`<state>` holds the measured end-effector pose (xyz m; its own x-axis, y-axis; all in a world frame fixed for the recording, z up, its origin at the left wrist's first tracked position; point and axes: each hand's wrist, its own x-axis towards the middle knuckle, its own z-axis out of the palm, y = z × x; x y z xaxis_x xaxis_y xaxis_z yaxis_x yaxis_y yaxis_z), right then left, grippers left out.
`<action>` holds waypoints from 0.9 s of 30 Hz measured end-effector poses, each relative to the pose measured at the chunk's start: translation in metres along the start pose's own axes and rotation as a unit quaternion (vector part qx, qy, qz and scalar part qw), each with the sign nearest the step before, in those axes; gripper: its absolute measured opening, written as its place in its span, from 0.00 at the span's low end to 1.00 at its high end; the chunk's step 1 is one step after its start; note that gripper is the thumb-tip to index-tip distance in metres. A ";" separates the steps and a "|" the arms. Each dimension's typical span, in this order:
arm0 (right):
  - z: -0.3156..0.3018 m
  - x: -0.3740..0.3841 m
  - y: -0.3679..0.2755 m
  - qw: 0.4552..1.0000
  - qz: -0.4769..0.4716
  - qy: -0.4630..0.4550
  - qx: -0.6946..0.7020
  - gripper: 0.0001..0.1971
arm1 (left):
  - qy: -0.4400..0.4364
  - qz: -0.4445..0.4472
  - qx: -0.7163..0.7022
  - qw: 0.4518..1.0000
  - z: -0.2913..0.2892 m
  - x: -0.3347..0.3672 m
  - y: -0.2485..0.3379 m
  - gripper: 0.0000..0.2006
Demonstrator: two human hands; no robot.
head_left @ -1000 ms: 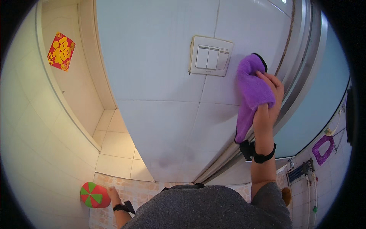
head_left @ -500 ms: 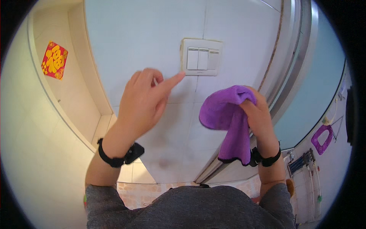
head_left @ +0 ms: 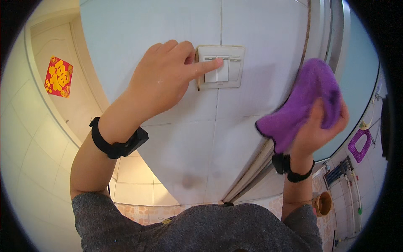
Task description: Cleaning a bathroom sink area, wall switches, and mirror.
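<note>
Head view: the left hand [head_left: 161,80] has moved its straight index finger from the lower left corner of the three-rocker light switch [head_left: 223,75] to the middle rocker, where the tip seems to touch, its other fingers released and loosely bent. Higher than half a second ago, the right hand [head_left: 317,130] grasps the bunched purple cloth [head_left: 308,92] between thumb and fingers before the silver door frame [head_left: 336,25]. Faint print under the rockers is too small to read; yellow characters mark the red diamond-shaped sheet [head_left: 58,77] on the cream door [head_left: 44,44].
</note>
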<state>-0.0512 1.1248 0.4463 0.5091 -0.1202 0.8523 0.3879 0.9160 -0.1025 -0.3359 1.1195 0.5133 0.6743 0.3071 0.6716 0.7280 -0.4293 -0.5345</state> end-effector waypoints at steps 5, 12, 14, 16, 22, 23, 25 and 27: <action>0.031 -0.002 0.018 0.897 -0.242 -0.232 -0.288 0.12 | 0.016 0.006 -0.022 1.000 -0.003 0.001 -0.003 0.30; 0.036 -0.005 0.046 0.910 -0.241 -0.259 -0.215 0.10 | -0.014 -0.014 -0.071 0.997 -0.012 0.003 0.001 0.31; 0.038 0.004 0.040 0.914 -0.229 -0.262 -0.206 0.10 | -0.024 -0.005 -0.090 0.996 -0.006 0.003 0.008 0.31; 0.043 0.017 0.030 0.915 -0.209 -0.282 -0.196 0.16 | -0.039 0.004 -0.106 0.994 -0.005 0.005 0.019 0.31; 0.058 0.047 0.009 0.865 -0.300 -0.347 -0.205 0.18 | -0.034 -0.083 -0.241 0.966 -0.005 0.010 0.013 0.30; 0.058 0.047 0.009 0.856 -0.318 -0.351 -0.206 0.18 | -0.026 -0.066 -0.222 0.972 -0.004 0.008 0.012 0.29; 0.059 0.046 0.011 0.847 -0.333 -0.356 -0.210 0.18 | -0.019 -0.048 -0.207 0.977 0.000 0.006 0.016 0.29; 0.059 0.044 0.015 0.843 -0.348 -0.349 -0.215 0.19 | -0.030 0.001 -0.085 0.996 0.005 0.005 0.023 0.29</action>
<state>-0.0685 1.1560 0.5125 -0.4750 -0.1792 0.8615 0.7246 0.4758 0.4985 -0.3148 1.1156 0.5014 0.6861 0.3546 0.6353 0.6983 -0.5660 -0.4382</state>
